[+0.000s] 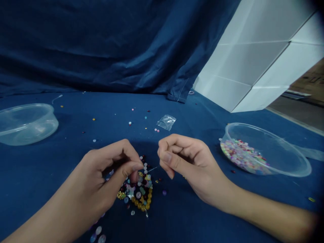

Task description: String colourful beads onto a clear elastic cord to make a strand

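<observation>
Basically my L hand (pixel 111 168) is closed, pinching something small at the bead strand (pixel 141 199), exact grip hidden; R hand (pixel 188 162) has fingers curled shut on a fine thread (pixel 154 167), likely to keep it taut. Strand lies on the blue cloth (pixel 76 114) under both hands, clear bowl (pixel 286 158) of beads kept close on R for reach.

Soft, even light leaves only a faint shadow around the left hand (pixel 106 168) and right hand (pixel 188 162). Mild glare marks the clear plastic bowl (pixel 265 148); the wide lens bends and darkens the frame's edges.
</observation>
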A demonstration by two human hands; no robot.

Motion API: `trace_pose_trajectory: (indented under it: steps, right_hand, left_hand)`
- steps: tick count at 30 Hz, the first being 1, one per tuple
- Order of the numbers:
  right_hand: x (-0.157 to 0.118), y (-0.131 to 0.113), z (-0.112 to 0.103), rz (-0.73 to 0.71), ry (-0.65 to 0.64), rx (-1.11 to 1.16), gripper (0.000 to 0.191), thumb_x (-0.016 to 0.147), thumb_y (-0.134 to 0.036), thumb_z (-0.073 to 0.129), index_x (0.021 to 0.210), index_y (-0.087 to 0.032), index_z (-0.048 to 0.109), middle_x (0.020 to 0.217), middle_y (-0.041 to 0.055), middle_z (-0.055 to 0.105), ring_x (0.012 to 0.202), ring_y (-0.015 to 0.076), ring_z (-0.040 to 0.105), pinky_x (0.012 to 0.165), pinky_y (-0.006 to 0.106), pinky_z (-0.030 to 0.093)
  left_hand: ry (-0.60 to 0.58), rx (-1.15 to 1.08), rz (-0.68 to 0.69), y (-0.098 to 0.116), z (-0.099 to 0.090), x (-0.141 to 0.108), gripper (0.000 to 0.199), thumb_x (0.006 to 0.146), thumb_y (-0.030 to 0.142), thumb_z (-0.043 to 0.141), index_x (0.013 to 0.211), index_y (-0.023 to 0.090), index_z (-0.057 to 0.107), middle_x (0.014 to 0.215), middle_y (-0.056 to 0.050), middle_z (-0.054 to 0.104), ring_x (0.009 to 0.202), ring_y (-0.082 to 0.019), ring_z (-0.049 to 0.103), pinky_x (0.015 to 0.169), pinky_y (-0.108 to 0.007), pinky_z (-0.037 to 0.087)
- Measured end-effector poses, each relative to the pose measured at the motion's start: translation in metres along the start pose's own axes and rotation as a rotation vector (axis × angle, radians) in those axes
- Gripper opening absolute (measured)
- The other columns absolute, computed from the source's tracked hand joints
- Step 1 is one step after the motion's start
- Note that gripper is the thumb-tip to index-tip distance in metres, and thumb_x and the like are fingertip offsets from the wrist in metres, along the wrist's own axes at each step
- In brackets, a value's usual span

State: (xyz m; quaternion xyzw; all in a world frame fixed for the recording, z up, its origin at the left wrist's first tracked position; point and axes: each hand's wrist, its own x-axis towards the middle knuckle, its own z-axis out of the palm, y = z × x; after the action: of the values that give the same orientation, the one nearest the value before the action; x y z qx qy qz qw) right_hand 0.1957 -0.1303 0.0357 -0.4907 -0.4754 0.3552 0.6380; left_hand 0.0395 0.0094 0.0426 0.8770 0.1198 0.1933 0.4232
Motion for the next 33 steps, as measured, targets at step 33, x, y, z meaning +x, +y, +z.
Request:
trace_pose_trajectory:
  steps: [33]
  right_hand:
    - [-0.002,0.0,0.004,0.037,-0.035,0.098,0.014,0.094,-0.023,0.065,0.085,-0.014,0.06,0.063,-0.0038,0.053,0.055,0.0067,0.047,0.055,0.022,0.036]
  left_hand:
    - [0.006,-0.383,-0.192,-0.005,0.013,-0.002,0.044,0.092,0.032,0.061,0.118,0.031,0.027,0.059,0.011,0.06,0.055,-0.011,0.057,0.053,-0.016,0.044]
